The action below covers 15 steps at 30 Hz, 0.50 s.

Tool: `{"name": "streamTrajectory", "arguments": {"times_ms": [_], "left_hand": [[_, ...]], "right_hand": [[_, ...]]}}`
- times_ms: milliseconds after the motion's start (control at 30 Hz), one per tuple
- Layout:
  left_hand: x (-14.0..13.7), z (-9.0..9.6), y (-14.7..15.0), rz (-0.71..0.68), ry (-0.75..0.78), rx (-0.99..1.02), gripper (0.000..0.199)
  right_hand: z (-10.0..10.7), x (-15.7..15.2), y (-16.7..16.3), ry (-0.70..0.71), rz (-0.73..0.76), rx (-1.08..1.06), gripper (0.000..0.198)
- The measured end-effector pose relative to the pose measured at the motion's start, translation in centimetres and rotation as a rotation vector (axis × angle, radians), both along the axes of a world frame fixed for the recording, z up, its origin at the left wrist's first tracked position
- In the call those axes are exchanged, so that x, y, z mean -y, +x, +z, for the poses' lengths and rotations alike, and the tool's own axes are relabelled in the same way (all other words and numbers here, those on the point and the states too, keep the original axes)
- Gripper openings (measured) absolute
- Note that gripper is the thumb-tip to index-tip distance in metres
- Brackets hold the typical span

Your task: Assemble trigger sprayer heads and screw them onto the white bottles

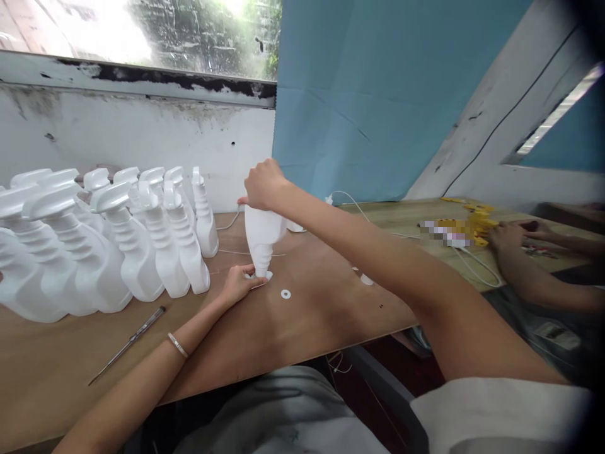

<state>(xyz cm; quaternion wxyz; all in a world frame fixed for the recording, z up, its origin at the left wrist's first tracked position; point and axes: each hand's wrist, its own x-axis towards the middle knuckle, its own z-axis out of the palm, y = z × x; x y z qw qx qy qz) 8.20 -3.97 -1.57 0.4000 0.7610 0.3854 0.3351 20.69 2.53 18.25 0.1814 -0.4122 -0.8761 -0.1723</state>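
Observation:
A white plastic bottle (262,230) is held upside down above the brown table, its ribbed neck pointing down. My right hand (265,183) is closed round the bottle's upturned base. Low at the neck, my left hand (239,284), with a bracelet on its wrist, pinches a small white piece (269,275) that lies against the tabletop. Its shape is mostly hidden by the fingers and the neck. Just right of the neck, a flat white washer (285,294) rests on the table.
Several white spray bottles (137,252) with trigger heads stand in rows at left. A screwdriver (127,343) lies before them. Thin white tubes are on the table (321,302). At right, a co-worker's hands (508,236) are beside yellow parts (479,221) and a white cable.

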Motion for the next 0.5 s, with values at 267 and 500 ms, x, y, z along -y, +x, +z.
{"name": "streamTrajectory", "arguments": {"times_ms": [267,500], "left_hand": [[-0.1,-0.1,0.0,-0.05,-0.06,0.04,0.043],[-0.3,-0.1,-0.1,-0.024,-0.049,-0.019,0.043]], "right_hand": [[1.6,4.7,4.7,0.129,-0.053,0.36,0.061],[1.1,3.6,4.9,0.222,0.008,0.424,0.068]]}}
